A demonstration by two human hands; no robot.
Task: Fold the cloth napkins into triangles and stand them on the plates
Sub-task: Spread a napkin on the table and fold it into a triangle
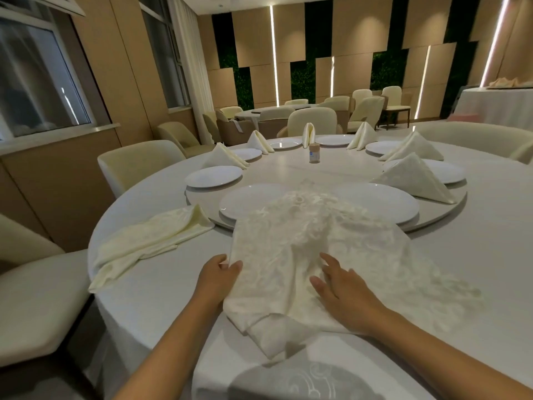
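Note:
A cream patterned napkin (pixel 288 255) lies spread and rumpled on the round table in front of me, its far end reaching over two white plates (pixel 383 202). My left hand (pixel 219 277) pinches the napkin's left edge between thumb and fingers. Flat on the cloth near its middle rests my right hand (pixel 337 287), fingers straight. A second loose napkin (pixel 150 241) lies crumpled to the left. Several folded triangle napkins (pixel 418 179) stand on plates around the turntable.
A small jar (pixel 314 153) stands at the centre of the turntable (pixel 450 210). An empty plate (pixel 213 176) sits at the left. Cream chairs (pixel 138 166) ring the table, one close at my left. More tables and chairs stand behind.

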